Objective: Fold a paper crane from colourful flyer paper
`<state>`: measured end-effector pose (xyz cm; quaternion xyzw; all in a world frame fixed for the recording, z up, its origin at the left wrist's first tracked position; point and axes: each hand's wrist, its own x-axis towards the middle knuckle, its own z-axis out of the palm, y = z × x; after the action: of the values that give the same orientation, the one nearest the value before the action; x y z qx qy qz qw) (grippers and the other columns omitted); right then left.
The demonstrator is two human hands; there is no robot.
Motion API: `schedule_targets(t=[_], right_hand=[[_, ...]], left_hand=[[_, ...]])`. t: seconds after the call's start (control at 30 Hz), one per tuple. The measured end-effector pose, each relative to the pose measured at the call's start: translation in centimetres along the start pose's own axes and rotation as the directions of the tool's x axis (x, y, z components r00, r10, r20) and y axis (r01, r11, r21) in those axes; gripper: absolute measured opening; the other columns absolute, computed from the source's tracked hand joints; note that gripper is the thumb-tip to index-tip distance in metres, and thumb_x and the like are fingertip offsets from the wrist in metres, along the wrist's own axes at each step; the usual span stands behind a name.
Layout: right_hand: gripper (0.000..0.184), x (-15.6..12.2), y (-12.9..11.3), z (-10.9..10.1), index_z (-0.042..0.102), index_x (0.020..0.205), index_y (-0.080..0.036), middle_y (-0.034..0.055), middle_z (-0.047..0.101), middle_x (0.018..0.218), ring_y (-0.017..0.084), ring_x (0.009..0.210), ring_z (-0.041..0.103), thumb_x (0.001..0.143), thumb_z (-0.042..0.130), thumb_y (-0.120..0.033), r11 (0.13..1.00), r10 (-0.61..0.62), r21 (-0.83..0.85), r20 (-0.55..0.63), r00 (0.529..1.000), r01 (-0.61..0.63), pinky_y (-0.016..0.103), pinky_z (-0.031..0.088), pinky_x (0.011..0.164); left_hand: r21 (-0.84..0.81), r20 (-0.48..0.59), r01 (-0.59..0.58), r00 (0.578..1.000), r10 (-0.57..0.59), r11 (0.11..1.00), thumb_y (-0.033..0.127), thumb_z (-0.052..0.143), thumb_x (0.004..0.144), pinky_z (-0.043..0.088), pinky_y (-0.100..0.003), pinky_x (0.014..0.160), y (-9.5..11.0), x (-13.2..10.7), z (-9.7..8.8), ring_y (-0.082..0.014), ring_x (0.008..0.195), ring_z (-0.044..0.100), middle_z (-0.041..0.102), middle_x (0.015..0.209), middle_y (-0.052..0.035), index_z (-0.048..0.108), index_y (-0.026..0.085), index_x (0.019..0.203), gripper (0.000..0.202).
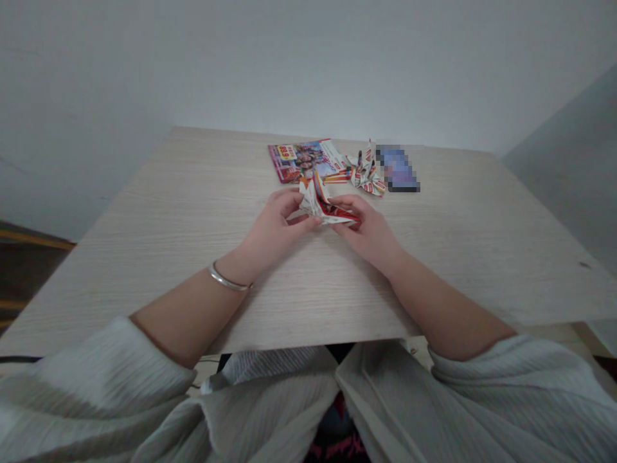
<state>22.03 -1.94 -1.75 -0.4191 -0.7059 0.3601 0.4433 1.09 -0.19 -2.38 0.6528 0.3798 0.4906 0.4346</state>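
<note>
Between my two hands is a folded piece of printed paper [315,202], white with red and orange, its creased layers standing up in points. My left hand [279,222], with a silver bangle at the wrist, pinches its left side and lower edge. On the other side my right hand [361,225] grips the red right end, thumb below and fingers above. Just beyond it lies a printed flyer [308,159] with colourful pictures. A second folded paper piece [369,173], pointed and made of similar print, rests to the right of the flyer.
A phone-like device [399,168], blurred into blocks, lies at the back right beside the second folded paper. All this is on a pale wood-grain table [193,193] that meets a grey wall [308,64] at the back.
</note>
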Motion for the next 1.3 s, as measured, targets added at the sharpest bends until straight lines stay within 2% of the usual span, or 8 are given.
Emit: schedule_targets(t=[0.13, 0.3, 0.47, 0.63, 0.8, 0.93, 1.17, 1.3], right_hand=[[0.022, 0.3, -0.2, -0.2, 0.070, 0.103, -0.024, 0.0037, 0.077, 0.101, 0.018, 0.086, 0.071, 0.083, 0.068, -0.032, 0.998, 0.019, -0.052, -0.053, 0.998, -0.022, 0.034, 0.061, 0.077], [0.021, 0.5, 0.3, -0.1, 0.075, 0.095, -0.024, 0.0031, 0.076, 0.095, 0.016, 0.082, 0.070, 0.080, 0.072, -0.038, 0.990, 0.137, 0.040, -0.093, 0.986, -0.134, 0.033, 0.060, 0.075], [0.024, 0.4, 0.5, 0.1, 0.077, 0.089, -0.024, 0.0015, 0.076, 0.083, 0.014, 0.071, 0.067, 0.074, 0.078, -0.044, 0.939, 0.297, 0.210, -0.091, 0.950, -0.274, 0.027, 0.057, 0.058], [0.026, 0.6, 0.2, 0.3, 0.077, 0.081, -0.024, 0.0005, 0.076, 0.082, 0.015, 0.075, 0.070, 0.066, 0.085, -0.043, 0.876, 0.371, 0.367, -0.103, 0.923, -0.312, 0.030, 0.064, 0.065], [0.030, 0.7, 0.0, 0.4, 0.076, 0.080, -0.023, -0.0011, 0.077, 0.081, 0.014, 0.073, 0.072, 0.063, 0.088, -0.045, 0.849, 0.380, 0.429, -0.088, 0.921, -0.309, 0.034, 0.067, 0.075], [0.036, 0.8, 0.2, 0.6, 0.073, 0.078, -0.022, -0.0013, 0.075, 0.078, 0.014, 0.071, 0.072, 0.062, 0.089, -0.050, 0.858, 0.384, 0.412, -0.116, 0.916, -0.307, 0.036, 0.068, 0.078], [0.045, 0.8, 0.3, 0.5, 0.066, 0.080, -0.022, -0.0017, 0.073, 0.082, 0.014, 0.075, 0.072, 0.061, 0.090, -0.055, 0.863, 0.351, 0.432, -0.136, 0.927, -0.263, 0.038, 0.067, 0.084], [0.045, 0.8, 0.4, 0.4, 0.058, 0.082, -0.024, -0.0041, 0.071, 0.084, 0.013, 0.080, 0.073, 0.065, 0.087, -0.055, 0.833, 0.372, 0.490, -0.153, 0.915, -0.257, 0.035, 0.066, 0.085]], left_hand=[[-0.020, 0.074, -0.016, 0.997, 0.017, 1.000, 0.056, 0.083, 0.076, 0.043, -0.049, 0.119, 0.1, 0.1, 0.1, -0.0318, 0.139, 0.052, 0.055, 0.147, -0.0127, 0.074, 0.022, 0.111, 0.049], [-0.017, 0.152, 0.064, 0.987, -0.061, 0.998, 0.060, 0.068, 0.089, 0.049, -0.041, 0.110, 1.3, -0.1, 0.2, -0.0286, 0.123, 0.064, 0.071, 0.129, -0.0124, 0.078, 0.019, 0.111, 0.048], [0.011, 0.059, 0.155, 0.986, -0.155, 0.988, 0.041, 0.073, 0.086, 0.052, -0.037, 0.100, 1.4, -0.3, 0.3, -0.0224, 0.103, 0.069, 0.078, 0.113, -0.0073, 0.080, 0.019, 0.107, 0.031], [-0.084, -0.056, 0.226, 0.971, -0.231, 0.970, 0.032, 0.077, 0.079, 0.055, -0.033, 0.086, 1.3, -0.2, 0.4, -0.0171, 0.083, 0.070, 0.079, 0.095, -0.0054, 0.077, 0.017, 0.094, 0.021], [-0.129, -0.010, 0.200, 0.979, -0.203, 0.971, 0.027, 0.081, 0.074, 0.055, -0.031, 0.086, 2.1, -0.4, 0.8, -0.0165, 0.086, 0.071, 0.078, 0.095, -0.0029, 0.070, 0.018, 0.102, 0.031], [-0.113, -0.015, 0.238, 0.970, -0.241, 0.965, 0.026, 0.079, 0.074, 0.053, -0.029, 0.077, 2.1, -0.4, 0.8, -0.0149, 0.077, 0.068, 0.074, 0.085, -0.0013, 0.065, 0.019, 0.090, 0.023], [-0.191, -0.122, 0.150, 0.977, -0.175, 0.970, 0.025, 0.083, 0.068, 0.052, -0.027, 0.076, 1.7, -0.2, 0.8, -0.0116, 0.074, 0.064, 0.070, 0.083, 0.0008, 0.060, 0.018, 0.074, 0.025], [-0.273, -0.178, 0.202, 0.950, -0.256, 0.941, 0.026, 0.084, 0.069, 0.054, -0.029, 0.079, 1.7, -0.3, 0.8, -0.0116, 0.076, 0.064, 0.069, 0.081, 0.0021, 0.058, 0.018, 0.075, 0.028]])
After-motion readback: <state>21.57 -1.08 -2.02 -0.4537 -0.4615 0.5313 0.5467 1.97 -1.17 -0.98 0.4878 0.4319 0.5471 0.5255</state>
